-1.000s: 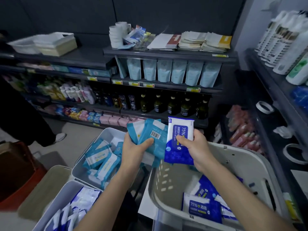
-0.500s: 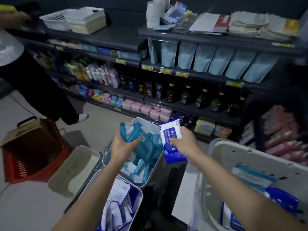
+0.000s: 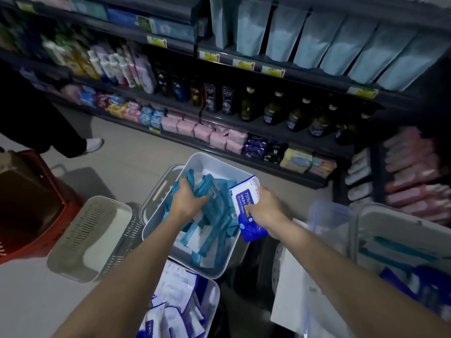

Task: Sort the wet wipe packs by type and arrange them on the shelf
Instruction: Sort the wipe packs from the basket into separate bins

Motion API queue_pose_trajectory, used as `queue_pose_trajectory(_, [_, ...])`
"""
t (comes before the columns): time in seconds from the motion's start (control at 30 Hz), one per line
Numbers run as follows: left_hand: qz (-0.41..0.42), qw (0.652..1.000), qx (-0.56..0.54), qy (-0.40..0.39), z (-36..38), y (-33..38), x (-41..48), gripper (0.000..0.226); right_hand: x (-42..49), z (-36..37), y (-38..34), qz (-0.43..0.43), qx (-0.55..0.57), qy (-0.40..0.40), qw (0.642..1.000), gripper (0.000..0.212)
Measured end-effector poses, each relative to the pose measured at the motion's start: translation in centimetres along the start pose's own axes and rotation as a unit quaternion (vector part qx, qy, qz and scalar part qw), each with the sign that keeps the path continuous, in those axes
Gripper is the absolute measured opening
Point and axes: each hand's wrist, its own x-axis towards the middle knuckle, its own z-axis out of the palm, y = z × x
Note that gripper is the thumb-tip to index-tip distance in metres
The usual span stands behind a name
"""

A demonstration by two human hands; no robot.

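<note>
Dark metal store shelving (image 3: 317, 78) stocked with bottles and packets fills the background. Below it on the floor sits a white rectangular plastic bin (image 3: 210, 164) heaped with teal wet wipe packs (image 3: 210, 242). The left hand (image 3: 188, 200) reaches into the bin, fingers curled down around a bundle of teal packs (image 3: 217, 191). The right hand (image 3: 264, 207) grips a blue-and-white alcohol wipes pack (image 3: 244, 201) by its right edge, tilted over the bin's right rim, just beside the bundle.
</note>
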Motion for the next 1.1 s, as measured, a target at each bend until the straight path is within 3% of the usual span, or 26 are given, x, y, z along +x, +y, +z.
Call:
queue_pose_trajectory(0.13, [0.054, 0.981, 0.178, -0.055, 0.8, -1.8, -0.1, 0.085, 0.1, 0.1, 0.6, 0.019, 0.023, 0.003, 1.000, 0.018])
queue_pose_trajectory(0.2, [0.098, 0.966, 0.235, -0.049, 0.8, -1.8, -1.0, 0.085, -0.1, -0.2, 0.6, 0.020, 0.037, 0.008, 0.999, 0.019])
queue_pose_trajectory(0.37, [0.217, 0.943, 0.249, -0.040, -0.2, 0.6, -4.4, 0.059, -2.4, -2.5, 0.4, 0.008, 0.108, 0.023, 0.994, 0.022])
queue_pose_trajectory(0.63, [0.348, 0.911, 0.215, -0.037, 1.2, 7.4, -12.4, 0.048, -9.5, -10.8, 3.3, -0.071, 0.193, 0.073, 0.976, 0.019])
queue_pose_trajectory(0.9, [0.499, 0.829, 0.243, -0.077, 8.5, 15.4, -19.3, 0.042, -14.8, -21.0, 13.7, -0.040, 0.290, 0.134, 0.947, 0.019])
queue_pose_trajectory(1.1, [0.533, 0.785, 0.289, -0.129, 15.5, 19.0, -22.5, 0.031, -15.5, -25.4, 23.0, 0.035, 0.227, 0.188, 0.955, 0.014])
